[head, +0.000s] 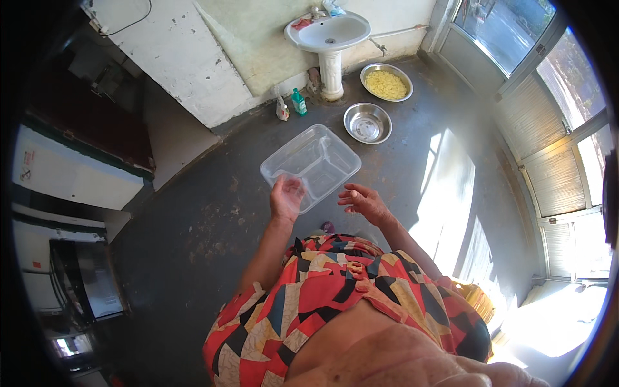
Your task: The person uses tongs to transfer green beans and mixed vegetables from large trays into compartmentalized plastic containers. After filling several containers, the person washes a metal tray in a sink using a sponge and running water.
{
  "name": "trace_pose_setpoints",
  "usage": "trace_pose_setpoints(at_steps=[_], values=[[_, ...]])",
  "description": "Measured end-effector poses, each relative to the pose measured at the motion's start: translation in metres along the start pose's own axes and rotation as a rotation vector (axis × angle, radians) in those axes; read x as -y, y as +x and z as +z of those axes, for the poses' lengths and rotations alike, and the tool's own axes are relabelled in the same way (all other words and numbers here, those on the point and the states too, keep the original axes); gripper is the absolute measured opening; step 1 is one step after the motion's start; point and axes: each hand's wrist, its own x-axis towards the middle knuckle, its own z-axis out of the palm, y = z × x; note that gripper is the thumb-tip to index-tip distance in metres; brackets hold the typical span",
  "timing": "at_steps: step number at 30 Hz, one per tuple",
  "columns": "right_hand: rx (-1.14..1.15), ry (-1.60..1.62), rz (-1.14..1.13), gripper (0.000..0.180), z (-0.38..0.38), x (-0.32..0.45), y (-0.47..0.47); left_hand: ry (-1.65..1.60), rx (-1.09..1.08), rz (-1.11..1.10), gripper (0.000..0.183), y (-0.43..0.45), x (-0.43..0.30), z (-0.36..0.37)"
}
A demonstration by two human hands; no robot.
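A clear rectangular plastic container [316, 162] is held out over the grey floor. My left hand [287, 193] grips its near left corner; the fingers show through the clear plastic. To the right of the near edge, my right hand [360, 202] is apart from the container, its fingers spread and slightly curled, with nothing in it. Beyond the container, a steel basin [367, 123] with nothing but a little wetness or shine at its bottom sits on the floor. Behind it stands a second metal basin [410, 90] filled with pale yellow pieces, perhaps sliced food [385, 84].
A white pedestal sink [331, 72] stands against the far wall, with a green bottle [299, 102] and a small plastic bag [282, 109] on the floor to its left. A wall tap [382, 48] is beside it. Glazed doors [541, 116] line the right side.
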Motion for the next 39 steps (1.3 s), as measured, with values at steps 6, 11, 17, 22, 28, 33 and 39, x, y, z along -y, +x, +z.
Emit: trace_pose_setpoints(at_steps=[6,11,17,22,28,33,39], values=[[-0.310,0.480,-0.233,0.055,-0.062,0.101,0.171,0.087,0.168,-0.215,0.022,0.215,0.023,0.154],[-0.456,0.653,-0.300,0.041,-0.143,0.169,0.344,0.130,0.222,-0.262,0.024,0.374,0.032,0.241],[-0.547,0.587,-0.252,0.025,-0.219,0.276,0.542,0.390,0.263,-0.351,0.056,0.567,-0.014,0.298],[-0.581,0.500,-0.181,0.020,-0.265,0.335,0.694,0.670,0.039,-0.167,0.051,0.736,-0.111,0.320],[-0.671,0.425,-0.129,0.030,-0.279,0.357,0.725,1.230,0.234,0.269,0.037,0.875,-0.184,0.401],[-0.742,0.372,-0.150,0.035,-0.288,0.372,0.744,1.835,0.703,1.082,0.031,0.956,-0.196,0.516],[-0.794,0.308,-0.015,0.042,-0.308,0.387,0.790,2.126,0.906,1.389,0.039,1.025,-0.162,0.587]])
